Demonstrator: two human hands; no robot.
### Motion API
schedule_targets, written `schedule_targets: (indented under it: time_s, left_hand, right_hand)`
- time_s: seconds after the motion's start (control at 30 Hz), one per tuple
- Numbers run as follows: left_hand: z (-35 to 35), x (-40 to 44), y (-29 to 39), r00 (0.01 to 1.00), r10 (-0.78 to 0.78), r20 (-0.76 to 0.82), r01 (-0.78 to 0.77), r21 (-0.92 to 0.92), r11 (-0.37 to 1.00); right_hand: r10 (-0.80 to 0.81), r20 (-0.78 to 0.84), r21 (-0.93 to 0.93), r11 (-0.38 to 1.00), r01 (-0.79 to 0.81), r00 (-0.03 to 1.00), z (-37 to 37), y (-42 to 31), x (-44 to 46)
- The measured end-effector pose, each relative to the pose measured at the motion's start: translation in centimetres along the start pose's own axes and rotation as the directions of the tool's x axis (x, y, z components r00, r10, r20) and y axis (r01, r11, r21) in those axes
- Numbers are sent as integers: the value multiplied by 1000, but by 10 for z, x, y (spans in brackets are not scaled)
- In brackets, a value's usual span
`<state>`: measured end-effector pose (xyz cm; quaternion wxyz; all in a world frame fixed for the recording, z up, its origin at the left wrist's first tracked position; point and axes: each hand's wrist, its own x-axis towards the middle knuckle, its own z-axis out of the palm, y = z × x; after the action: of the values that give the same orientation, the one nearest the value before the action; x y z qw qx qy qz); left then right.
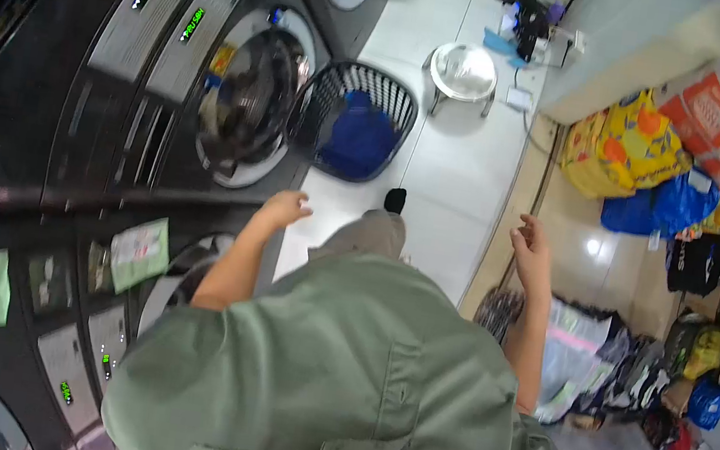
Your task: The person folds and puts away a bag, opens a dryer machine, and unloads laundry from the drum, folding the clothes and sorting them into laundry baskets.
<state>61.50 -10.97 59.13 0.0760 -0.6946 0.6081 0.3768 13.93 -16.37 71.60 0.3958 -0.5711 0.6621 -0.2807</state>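
My left hand (288, 208) hangs in the air with fingers loosely apart, holding nothing. It is nearest to a black plastic laundry basket (404, 93) with dark blue cloth (360, 138) in it. The basket stands on the floor against a front-loading washing machine's round door (253, 100). My right hand (530, 244) is out to the other side, its fingers slightly bent and spread, also with nothing in it. Below that hand lie clothes and plastic-wrapped bundles (579, 334) on the floor.
A round metal stool (463, 71) stands beyond the basket. Dark machines with lit displays (193, 24) line the left. Filled bags, one a yellow bag (624, 147) and one a blue bag (671, 204), crowd the right. A cable (529, 124) runs near the wall edge.
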Motion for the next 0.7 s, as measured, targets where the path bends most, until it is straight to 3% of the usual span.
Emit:
schedule_targets:
  time_s: [0.03,0.1,0.17,0.23,0.27,0.3,0.37,0.43,0.5,0.53,0.57,0.6,0.67,0.7]
  left_hand:
    - [-8,21,4,998,-56,2,56,-63,996]
    - [-21,64,20,988,-155,-1,155,30,987]
    - [-40,109,50,990,-143,2,142,106,984]
    - [-57,154,75,989,-105,108,108,-30,994]
    - [-76,164,101,995,-75,65,86,-193,977]
    - [-95,180,121,995,-76,56,86,-192,978]
    - [-120,204,159,986,26,-162,-100,-468,878]
    - [-147,216,194,961,-110,-256,-58,-570,819]
    - [-130,235,181,847,-243,-472,-112,-607,787]
    - [-118,228,190,760,-352,-546,-49,-589,807]
    - [-108,218,202,640,-448,-624,17,-572,820]
    - [-85,211,204,622,-570,-537,162,-624,765]
    - [-15,192,208,539,-759,-364,416,-669,616]
    - [15,175,231,562,-771,-298,488,-633,601]
  right_hand:
    - [-17,-35,-27,1000,16,999,-6,-4,38]
    - [4,-44,-83,997,-7,999,-26,-6,82]
    - [-98,-192,-23,995,95,977,-54,-11,135]
    - [-98,-250,-46,995,89,963,-110,-22,179]
    - [-131,-314,-74,991,114,940,-142,-30,206]
    - [-227,-394,-152,972,181,891,-175,-45,233]
    - [-363,-493,-221,931,290,790,-248,-51,300]
    - [-541,-452,-544,797,262,709,-316,-73,377]
    - [-861,-279,-824,442,354,426,-358,-105,456]
    - [-877,-248,-820,416,393,411,-373,-108,488]
    - [-944,-201,-952,251,173,262,-385,-116,523]
    - [-985,-133,-989,125,-77,110,-388,-128,561]
    - [-981,-191,-982,190,-20,28,-400,-121,618]
    - [-815,-354,-790,-3,-613,459,-389,-122,615]
